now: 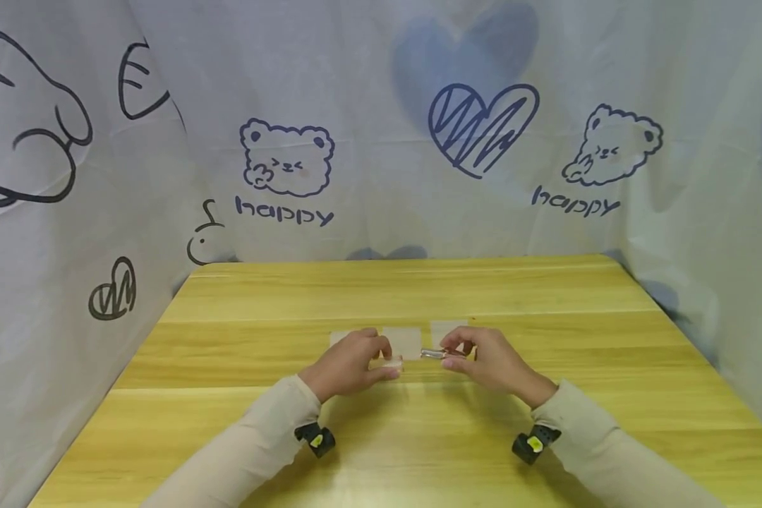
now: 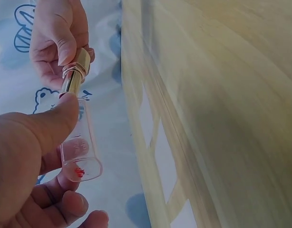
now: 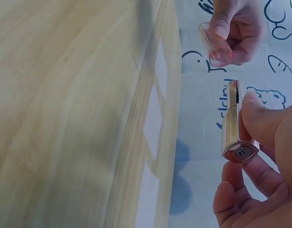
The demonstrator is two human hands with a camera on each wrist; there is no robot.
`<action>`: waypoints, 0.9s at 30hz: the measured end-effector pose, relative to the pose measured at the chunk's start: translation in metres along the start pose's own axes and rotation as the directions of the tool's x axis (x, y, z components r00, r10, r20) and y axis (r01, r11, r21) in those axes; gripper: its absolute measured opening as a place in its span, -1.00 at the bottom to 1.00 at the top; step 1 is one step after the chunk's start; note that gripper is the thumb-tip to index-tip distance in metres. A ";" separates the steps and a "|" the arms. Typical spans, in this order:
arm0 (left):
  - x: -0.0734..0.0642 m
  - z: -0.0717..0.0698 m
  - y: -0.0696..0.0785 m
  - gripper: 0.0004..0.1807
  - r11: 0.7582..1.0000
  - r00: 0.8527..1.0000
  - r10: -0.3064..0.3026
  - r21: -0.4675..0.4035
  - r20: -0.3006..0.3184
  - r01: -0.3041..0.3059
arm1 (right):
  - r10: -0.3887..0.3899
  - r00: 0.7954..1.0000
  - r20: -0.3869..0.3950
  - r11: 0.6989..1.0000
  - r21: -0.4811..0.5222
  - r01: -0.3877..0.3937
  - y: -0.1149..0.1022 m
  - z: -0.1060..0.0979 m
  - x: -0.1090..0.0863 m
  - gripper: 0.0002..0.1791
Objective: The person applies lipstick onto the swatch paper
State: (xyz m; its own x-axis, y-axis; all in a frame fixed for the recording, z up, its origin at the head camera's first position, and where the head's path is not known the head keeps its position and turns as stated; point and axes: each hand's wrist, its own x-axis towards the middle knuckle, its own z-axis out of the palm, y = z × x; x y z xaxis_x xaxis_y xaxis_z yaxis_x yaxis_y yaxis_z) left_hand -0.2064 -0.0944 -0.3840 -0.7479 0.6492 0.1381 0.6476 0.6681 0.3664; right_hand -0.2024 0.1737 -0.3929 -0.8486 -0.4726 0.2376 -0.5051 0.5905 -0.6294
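Observation:
My left hand [image 1: 354, 361] pinches a clear plastic lipstick cap [image 2: 85, 152] between thumb and fingers; a small red mark shows near the cap's closed end. Across from it, my right hand [image 1: 490, 358] holds a gold lipstick tube [image 3: 237, 124] by its base, thumb on one side and fingers on the other. The tube's narrower metal neck points toward the left hand. In the right wrist view a gap separates cap and tube. Both hands are raised over the middle of the table.
Three pale rectangles [image 1: 403, 341] lie in a row on the wooden table [image 1: 381, 289], just beyond the hands. White cloth [image 1: 381, 176] with drawn bears and hearts hangs around the back and sides. Each sleeved wrist wears a small black camera [image 1: 317, 440].

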 end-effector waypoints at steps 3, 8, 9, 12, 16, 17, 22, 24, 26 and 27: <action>-0.001 0.001 -0.002 -0.71 1.000 1.000 0.001 -0.001 0.000 -0.001 | 0.017 1.000 -0.006 1.000 0.022 -0.017 0.002 0.001 -0.001 -0.81; -0.004 0.002 -0.004 -0.72 1.000 1.000 0.020 -0.014 -0.014 -0.021 | 0.062 0.998 -0.016 0.996 0.060 -0.061 0.006 0.002 -0.001 -0.81; -0.004 0.003 -0.005 -0.72 1.000 0.999 0.027 -0.015 -0.019 -0.027 | 0.068 0.998 -0.018 0.996 0.064 -0.067 0.007 0.002 -0.002 -0.81; -0.005 0.004 -0.007 -0.73 0.999 0.999 0.039 -0.018 -0.025 -0.040 | 0.083 0.996 -0.023 0.994 0.071 -0.081 0.008 0.002 -0.002 -0.80; -0.004 0.006 -0.008 -0.75 0.998 0.999 0.047 -0.037 -0.016 -0.047 | 0.102 0.994 -0.026 0.992 0.073 -0.100 0.009 0.002 -0.003 -0.80; -0.004 0.006 -0.008 -0.76 0.998 0.999 0.051 -0.043 -0.013 -0.051 | 0.106 0.994 -0.026 0.992 0.076 -0.104 0.009 0.002 -0.003 -0.80; -0.005 0.009 -0.008 -0.79 0.996 0.998 0.057 -0.068 0.004 -0.057 | 0.118 0.993 -0.027 0.989 0.092 -0.115 0.012 0.003 -0.004 -0.79; -0.006 0.010 -0.008 -0.80 0.995 0.998 0.060 -0.075 0.005 -0.060 | 0.121 0.992 -0.025 0.988 0.096 -0.118 0.013 0.004 -0.004 -0.79; -0.006 0.010 -0.007 -0.80 0.995 0.998 0.062 -0.078 0.005 -0.061 | 0.123 0.992 -0.021 0.988 0.102 -0.120 0.014 0.004 -0.005 -0.80; -0.006 0.011 -0.007 -0.81 0.995 0.998 0.062 -0.079 0.005 -0.062 | 0.122 0.992 -0.020 0.987 0.103 -0.120 0.015 0.004 -0.005 -0.80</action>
State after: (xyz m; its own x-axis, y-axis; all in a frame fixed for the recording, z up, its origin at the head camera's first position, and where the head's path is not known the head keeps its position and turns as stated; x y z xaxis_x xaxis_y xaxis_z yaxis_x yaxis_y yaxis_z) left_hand -0.2050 -0.0992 -0.3975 -0.7054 0.6914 0.1565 0.6791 0.5958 0.4288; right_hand -0.2050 0.1823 -0.4065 -0.9070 -0.3838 0.1733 -0.3810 0.5725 -0.7260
